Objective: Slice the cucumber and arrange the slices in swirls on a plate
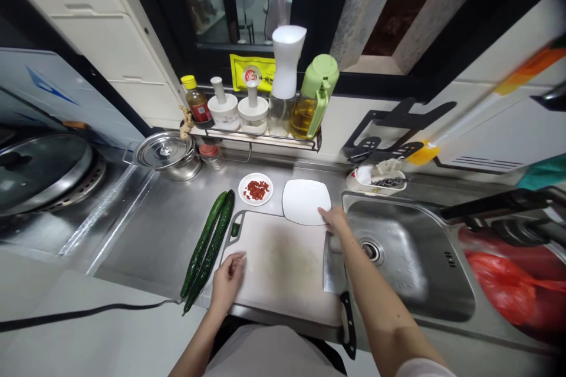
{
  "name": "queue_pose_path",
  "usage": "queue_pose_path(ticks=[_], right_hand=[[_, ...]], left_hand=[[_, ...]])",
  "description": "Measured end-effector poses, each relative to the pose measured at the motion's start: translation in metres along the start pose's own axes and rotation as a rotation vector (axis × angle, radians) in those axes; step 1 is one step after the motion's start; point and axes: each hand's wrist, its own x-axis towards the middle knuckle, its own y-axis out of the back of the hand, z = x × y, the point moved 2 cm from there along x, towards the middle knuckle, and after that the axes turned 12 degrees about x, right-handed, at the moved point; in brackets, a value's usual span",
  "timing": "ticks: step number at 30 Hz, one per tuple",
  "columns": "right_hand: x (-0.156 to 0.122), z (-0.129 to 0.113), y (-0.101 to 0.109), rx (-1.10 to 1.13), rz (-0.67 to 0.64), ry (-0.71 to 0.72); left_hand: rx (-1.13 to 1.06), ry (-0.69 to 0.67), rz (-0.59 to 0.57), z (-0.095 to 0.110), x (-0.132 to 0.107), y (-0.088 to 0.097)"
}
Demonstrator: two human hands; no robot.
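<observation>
Stainless steel worktop (159, 230) of a narrow kitchen, under a dark-framed window. Landmark for all positions is the pale rectangular plastic cutting board (283, 265), lying bare in the middle of the worktop before the person.

1. Left hand (226, 283): on the board's near left corner, fingers loosely bent and laid on its surface, nothing grasped.
2. Right hand (335, 219): at the board's far right corner, fingertips on the near right rim of a white square plate with rounded corners (303, 199). Whether the fingers pinch the rim or merely rest on it cannot be told.
3. White square plate: touching the board's far edge, slightly overlapping it.
4. Two long dark green cucumbers (207, 247): side by side, just left of the board, running slantwise along its left edge.
5. Small round white dish of chopped red chilli (255, 189): beyond the board's far left corner, just beside the square plate.
6. Steel cleaver with black handle (332, 274): flat along the board's right edge, handle toward the person, partly under the right forearm.
7. Stainless steel sink (398, 259): directly right of the board.
8. Wire wall shelf (265, 138): well beyond the board, carrying a yellow-capped sauce bottle, two white jars, a white-topped dispenser and a green-capped oil bottle.
9. Lidded steel pot (168, 156): far left beyond the board, under the shelf's end.
10. Red plastic bag (499, 288): far right of the board, past the sink.
</observation>
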Motion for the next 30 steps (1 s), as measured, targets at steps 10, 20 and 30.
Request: queue_pose_path(ticks=[10,20,30], right_hand=[[0.006,-0.003,0.002,-0.134,-0.054,0.016],[-0.046,-0.015,0.015,0.047,0.192,0.139],[-0.117,0.024,-0.004,0.361,0.221,0.418]], left_hand=[[0.019,0.003,0.01,0.004,-0.002,0.006],[0.297,-0.125,0.066,0.011,0.006,0.014],[0.852,-0.034,0.275,0.038,0.07,0.017]])
